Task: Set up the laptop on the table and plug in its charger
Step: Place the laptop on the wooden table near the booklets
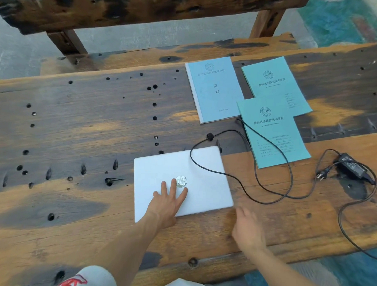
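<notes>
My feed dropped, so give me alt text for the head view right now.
A closed white laptop lies on a wooden table, the left hand flat on its lid, the right hand open beside it. A black charger cable crosses the lid, its power brick lying right of three blue booklets.

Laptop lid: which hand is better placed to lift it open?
Probably the right hand: it hovers free by the front edge of the closed laptop, while the left hand lies flat on the lid.
</notes>
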Demonstrator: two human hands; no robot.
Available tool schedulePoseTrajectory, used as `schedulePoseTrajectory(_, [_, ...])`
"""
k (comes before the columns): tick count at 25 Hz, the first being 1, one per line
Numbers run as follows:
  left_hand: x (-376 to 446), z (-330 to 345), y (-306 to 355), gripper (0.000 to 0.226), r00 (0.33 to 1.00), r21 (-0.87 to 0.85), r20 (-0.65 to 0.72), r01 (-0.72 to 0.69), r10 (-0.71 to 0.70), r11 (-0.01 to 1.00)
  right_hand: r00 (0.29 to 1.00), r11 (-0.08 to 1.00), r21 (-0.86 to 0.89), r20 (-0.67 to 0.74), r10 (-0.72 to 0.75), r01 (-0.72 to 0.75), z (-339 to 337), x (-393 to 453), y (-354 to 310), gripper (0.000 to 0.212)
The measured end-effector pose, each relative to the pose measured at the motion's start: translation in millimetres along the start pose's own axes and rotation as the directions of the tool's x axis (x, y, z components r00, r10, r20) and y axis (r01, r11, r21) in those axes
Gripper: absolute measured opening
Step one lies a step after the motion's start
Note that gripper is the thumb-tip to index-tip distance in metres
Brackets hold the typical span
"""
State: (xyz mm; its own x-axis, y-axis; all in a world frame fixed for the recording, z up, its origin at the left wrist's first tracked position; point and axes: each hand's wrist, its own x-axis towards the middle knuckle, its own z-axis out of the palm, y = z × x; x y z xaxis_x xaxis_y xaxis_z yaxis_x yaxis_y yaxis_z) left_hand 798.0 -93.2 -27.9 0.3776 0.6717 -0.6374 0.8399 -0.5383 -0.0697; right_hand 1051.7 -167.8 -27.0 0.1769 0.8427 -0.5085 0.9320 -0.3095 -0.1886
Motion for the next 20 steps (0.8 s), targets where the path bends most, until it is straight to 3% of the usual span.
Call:
schedulePoseTrajectory(3, [-2,-2,0,0.101,1.0,0.015,0.001,0.0,0.0,1.0,0.927,0.901,-0.224,0.13,-0.351,0.372,20,-26,16,0.088])
schedulePoseTrajectory(6, [-5,-6,0,0.099,1.0,0.034,0.012,0.006,-0.007,0.999,0.874,0.82,-0.309,0.234,-0.426,0.482,14,-17,7,0.09])
schedulePoseTrajectory(10, [-8,-12,-1,0.098,1.0,0.054,0.019,-0.003,0.002,0.999,0.855,0.8,-0.328,0.327,-0.403,0.502,9,-2,-5,0.075])
schedulePoseTrajectory(16, [-15,-35,-7,0.093,0.998,0.169,0.026,-0.068,0.065,0.983,0.857,0.843,-0.287,0.399,-0.326,0.454,3,2,-18,0.081])
schedulePoseTrajectory(20, [-22,-65,-21,0.073,0.993,0.111,0.054,-0.115,0.109,0.987,0.834,0.83,-0.296,0.455,-0.313,0.473,-5,9,-25,0.084])
